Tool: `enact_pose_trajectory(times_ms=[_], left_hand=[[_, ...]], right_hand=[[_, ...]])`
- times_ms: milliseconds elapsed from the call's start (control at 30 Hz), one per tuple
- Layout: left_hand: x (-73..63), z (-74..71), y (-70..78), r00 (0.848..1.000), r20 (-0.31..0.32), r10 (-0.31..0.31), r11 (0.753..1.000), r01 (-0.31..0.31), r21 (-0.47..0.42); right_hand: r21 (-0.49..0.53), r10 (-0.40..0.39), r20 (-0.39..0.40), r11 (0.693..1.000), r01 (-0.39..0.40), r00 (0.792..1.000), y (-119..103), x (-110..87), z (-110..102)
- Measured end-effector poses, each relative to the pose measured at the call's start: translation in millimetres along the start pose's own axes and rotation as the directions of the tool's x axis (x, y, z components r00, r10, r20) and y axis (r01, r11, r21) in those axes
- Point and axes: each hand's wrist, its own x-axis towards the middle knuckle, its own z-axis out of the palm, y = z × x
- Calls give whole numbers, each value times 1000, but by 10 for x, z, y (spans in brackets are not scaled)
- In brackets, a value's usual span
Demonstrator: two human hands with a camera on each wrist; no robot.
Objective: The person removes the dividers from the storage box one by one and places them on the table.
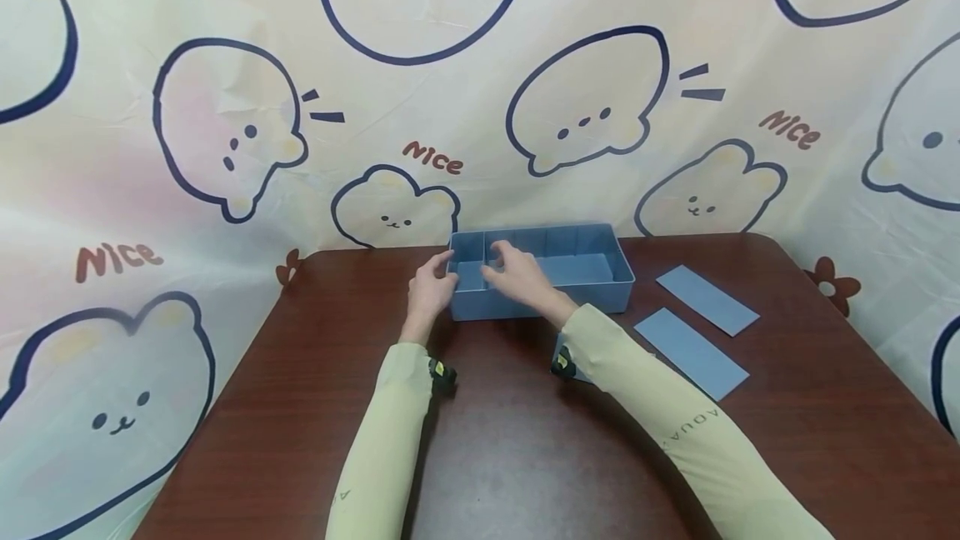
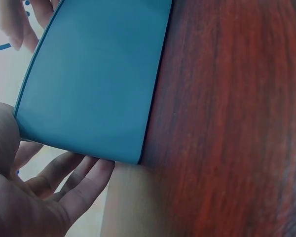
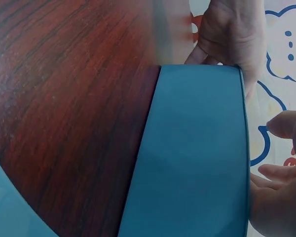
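A long blue open-topped box [image 1: 540, 301] stands at the table's far side, with a thin divider [image 1: 483, 250] across it near its left end. My left hand [image 1: 430, 290] holds the box's left end, its fingers against the outside of the end wall and its thumb at the rim. Over the long front wall reaches my right hand [image 1: 522, 277]. Its thumb and fingers are spread apart beside the divider, with a gap between them in the right wrist view. The box's front wall [image 2: 93, 84] fills much of the left wrist view.
Two flat blue panels [image 1: 705, 298] [image 1: 692, 352] lie on the brown table [image 1: 480, 457] to the right of the box. Another blue piece [image 1: 581, 373] shows partly under my right wrist. Behind the table hangs a cloth [image 1: 420, 107] printed with cartoon bears.
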Motion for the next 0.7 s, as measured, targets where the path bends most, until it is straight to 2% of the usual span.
enact_pose_trajectory(times_ms=[700], left_hand=[[-5, -1, 12, 1000, 6, 14, 1000, -14, 6]], right_hand=[[-23, 49, 24, 999, -48, 999, -59, 44, 31]])
